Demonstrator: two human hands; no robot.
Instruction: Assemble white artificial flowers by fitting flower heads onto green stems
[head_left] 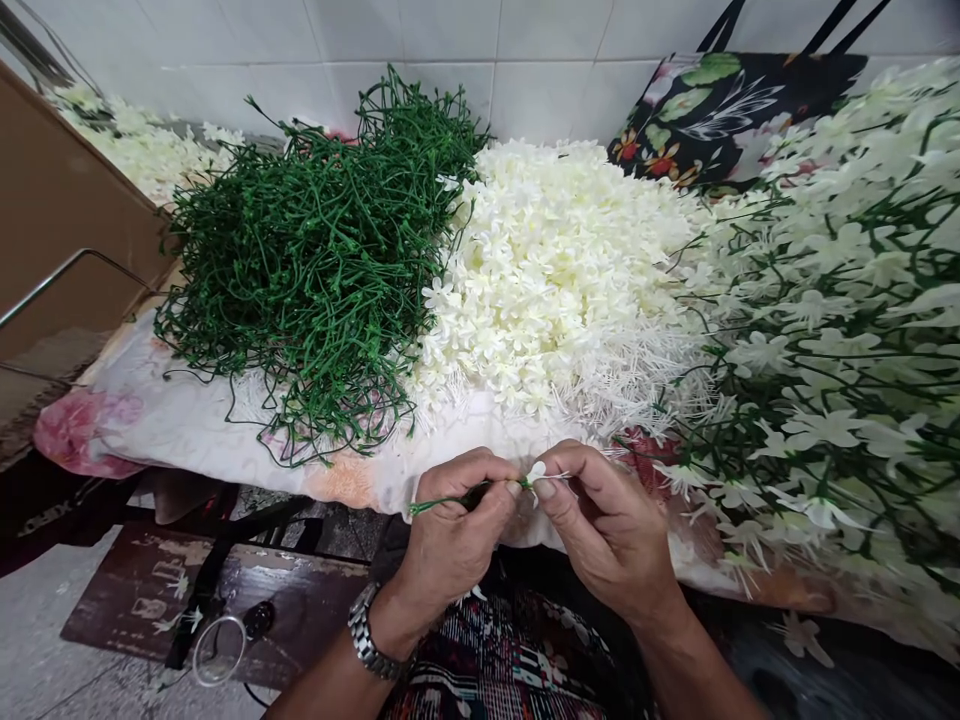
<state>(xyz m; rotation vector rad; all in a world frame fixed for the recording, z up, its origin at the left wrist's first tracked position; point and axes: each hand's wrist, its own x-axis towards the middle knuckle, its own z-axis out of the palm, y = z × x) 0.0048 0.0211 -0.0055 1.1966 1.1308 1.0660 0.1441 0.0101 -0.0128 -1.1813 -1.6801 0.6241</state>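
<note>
My left hand point(450, 535), with a metal watch on the wrist, pinches a thin green plastic stem point(442, 501) that sticks out to the left. My right hand point(607, 520) pinches a small white artificial flower point(537, 471) at the tip of that stem. Both hands meet just below the front edge of a cloth-covered surface point(187, 420). Behind them lie a heap of bare green stems point(315, 250) on the left and a heap of loose white flowers point(555, 270) in the middle.
A large pile of finished flower sprigs point(840, 330) fills the right side. A floral black bag point(720, 110) leans on the tiled wall. A brown cardboard box point(60, 220) stands at left. A dark board with a metal ring point(217, 650) lies on the floor.
</note>
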